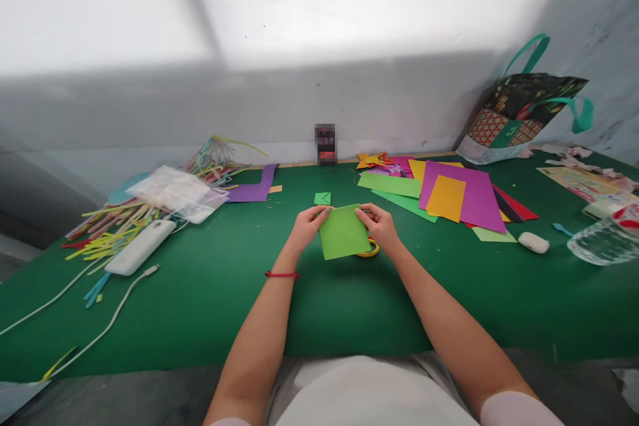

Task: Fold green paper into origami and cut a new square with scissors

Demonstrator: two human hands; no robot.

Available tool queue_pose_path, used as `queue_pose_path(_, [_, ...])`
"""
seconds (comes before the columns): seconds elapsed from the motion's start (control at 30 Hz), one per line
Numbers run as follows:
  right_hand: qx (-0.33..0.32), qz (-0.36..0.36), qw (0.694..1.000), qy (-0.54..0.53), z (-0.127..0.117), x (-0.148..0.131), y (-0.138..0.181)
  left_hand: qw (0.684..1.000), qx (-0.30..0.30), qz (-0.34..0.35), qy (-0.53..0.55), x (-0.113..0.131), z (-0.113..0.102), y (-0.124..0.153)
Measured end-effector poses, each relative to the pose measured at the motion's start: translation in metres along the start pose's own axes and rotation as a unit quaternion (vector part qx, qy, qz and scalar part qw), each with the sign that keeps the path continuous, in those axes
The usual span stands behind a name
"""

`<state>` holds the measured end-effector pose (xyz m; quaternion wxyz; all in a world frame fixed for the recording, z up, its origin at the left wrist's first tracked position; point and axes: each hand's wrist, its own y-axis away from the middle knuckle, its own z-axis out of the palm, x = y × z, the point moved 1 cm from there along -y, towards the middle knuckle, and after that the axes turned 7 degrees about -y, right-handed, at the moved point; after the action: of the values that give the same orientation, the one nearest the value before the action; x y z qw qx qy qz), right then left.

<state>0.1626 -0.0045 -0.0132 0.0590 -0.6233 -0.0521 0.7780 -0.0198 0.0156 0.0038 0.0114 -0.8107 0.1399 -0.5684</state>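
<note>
A light green square of paper (344, 233) is held up just above the green table, pinched at its two upper corners. My left hand (308, 225) closes on its upper left corner, thumb and fingers together. At the upper right corner my right hand (378, 221) grips it the same way. Scissors with yellow handles (370, 249) lie partly hidden behind the sheet, near my right hand. A small folded green paper (322, 198) rests on the table just beyond my left hand.
Coloured sheets (462, 193) are spread at the right, with a white earbud case (534, 242) and a clear plastic bottle (606, 239) beyond. At left are paper strips (100, 226), a white power bank (140, 247) and a cable (117, 313). A patterned bag (519, 113) leans at the back right.
</note>
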Motion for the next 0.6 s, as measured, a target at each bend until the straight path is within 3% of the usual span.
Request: queue_pose_path(0.6, [-0.026,-0.031,0.997,0.068,-0.0034,0.0029,0.0001,0.996,-0.015,0.034,-0.086,0.0083,0.0018,0.0023])
